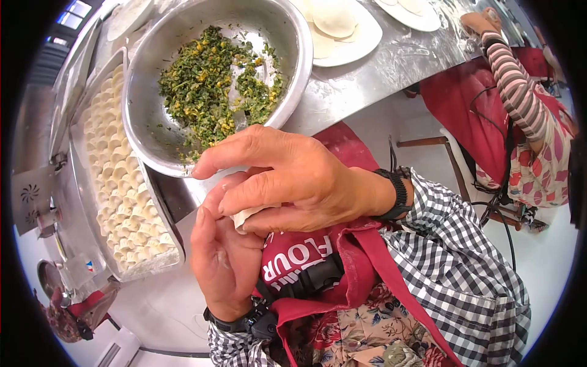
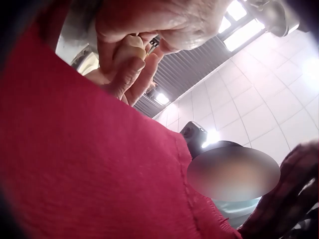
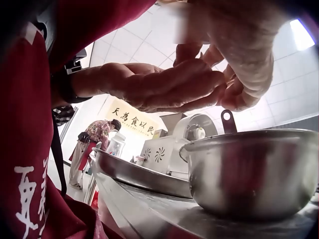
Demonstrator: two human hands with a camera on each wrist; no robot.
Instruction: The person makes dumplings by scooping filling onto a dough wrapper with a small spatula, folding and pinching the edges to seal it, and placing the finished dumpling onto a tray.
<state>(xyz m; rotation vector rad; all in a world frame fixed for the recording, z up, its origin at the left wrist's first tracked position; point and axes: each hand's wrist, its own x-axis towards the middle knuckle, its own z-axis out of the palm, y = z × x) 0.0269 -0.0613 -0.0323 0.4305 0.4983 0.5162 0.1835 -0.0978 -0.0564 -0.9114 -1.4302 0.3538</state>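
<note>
In the head view, a pale dumpling point(image 1: 249, 217) sits between my two hands, mostly hidden by fingers. My right hand point(image 1: 299, 177) reaches across from above, its fingers bent, and pinches the dough. From below, my left hand point(image 1: 225, 263) holds the dumpling from the other side, palm turned inward. The left wrist view shows the rounded dough point(image 2: 130, 49) gripped among fingers and thumb. Just beyond the hands stands a large steel bowl point(image 1: 137, 122) of chopped green filling with yellow bits point(image 1: 202, 85), close to the right index finger.
Left of the bowl, a metal tray point(image 1: 174, 260) carries rows of folded dumplings point(image 1: 125, 202). Plates point(image 1: 367, 46) with round wrappers point(image 1: 333, 18) lie on the floury steel table point(image 1: 342, 92). Another person's arm point(image 1: 513, 85) rests at the table's far right. A handle point(image 3: 228, 121) rises behind the bowl's rim.
</note>
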